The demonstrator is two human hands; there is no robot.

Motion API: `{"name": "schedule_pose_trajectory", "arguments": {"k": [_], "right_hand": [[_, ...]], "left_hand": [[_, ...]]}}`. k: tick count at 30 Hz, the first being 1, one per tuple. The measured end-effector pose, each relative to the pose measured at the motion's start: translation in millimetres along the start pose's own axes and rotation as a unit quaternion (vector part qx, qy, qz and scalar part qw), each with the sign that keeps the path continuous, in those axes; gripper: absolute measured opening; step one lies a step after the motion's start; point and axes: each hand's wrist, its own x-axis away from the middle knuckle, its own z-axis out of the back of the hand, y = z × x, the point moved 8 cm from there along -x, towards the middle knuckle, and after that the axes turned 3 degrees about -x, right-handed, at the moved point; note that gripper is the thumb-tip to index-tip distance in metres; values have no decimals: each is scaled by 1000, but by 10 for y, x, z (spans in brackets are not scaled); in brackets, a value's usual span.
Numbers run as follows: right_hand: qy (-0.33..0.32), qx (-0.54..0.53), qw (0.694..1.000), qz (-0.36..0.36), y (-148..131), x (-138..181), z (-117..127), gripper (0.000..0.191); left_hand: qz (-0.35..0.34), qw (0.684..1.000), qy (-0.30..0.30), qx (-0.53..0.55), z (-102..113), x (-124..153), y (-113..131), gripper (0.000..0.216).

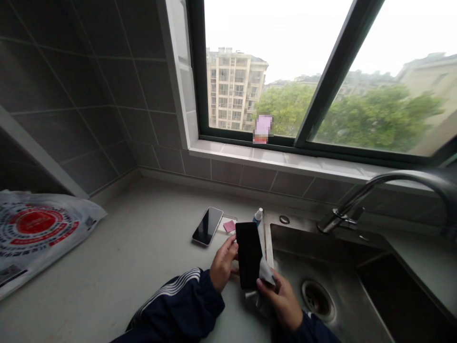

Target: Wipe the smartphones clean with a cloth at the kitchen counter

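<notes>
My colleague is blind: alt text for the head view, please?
Left hand and right hand hold a black phone-shaped device, grey cloth in the right, beside a steel sink. A phone lies on the pale counter.

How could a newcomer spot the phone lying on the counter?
Find the steel sink; the pale counter spreads to its left. There, left of the small pink square, lies the pale-rimmed phone. Unlike the black slab, it touches neither left hand nor right hand.

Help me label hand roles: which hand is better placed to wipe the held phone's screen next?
Probably the right hand: it holds the grey cloth at the lower right edge of the held phone, while the left hand grips its left side.
</notes>
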Motion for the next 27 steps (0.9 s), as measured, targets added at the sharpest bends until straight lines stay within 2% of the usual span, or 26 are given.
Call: {"name": "schedule_pose_trajectory", "arguments": {"k": [2, 3, 5, 7, 10, 12, 14, 20, 24, 27], "right_hand": [[9, -22, 1000, -19, 68, -36, -7, 54], [16, -32, 999, -28, 108, -57, -14, 56], [31, -49, 997, -46, 192, -111, -43, 56], [42, -62, 995, -61, 271, -190, -95, 52], [52, -79, 993, -71, 360, -350, -192, 50], [54, -90, 992, -73, 407, -461, -261, 56], [53, -97, 991, -74, 449, -556, -321, 58], [44, -77, 994, -57, 500, -717, -419, 57], [42, -29, 998, -31, 423, -781, -414, 55], [43, 22, 999, -1, 320, -818, -374, 68]], "left_hand": [[-36, 995, 20, -96, 152, -21, 187, 56], [-68, 984, 53, -153, 269, -25, 314, 54], [-145, 938, 117, -291, 482, -16, 594, 46], [-191, 873, 170, -415, 670, -15, 800, 38], [-173, 776, 227, -563, 933, -74, 896, 43], [-124, 744, 235, -613, 1079, -139, 835, 56], [-84, 731, 232, -636, 1166, -186, 747, 68], [-24, 738, 195, -645, 1164, -287, 558, 109], [-1, 725, 191, -661, 1170, -371, 546, 111], [12, 728, 187, -660, 1200, -445, 523, 109]]}}
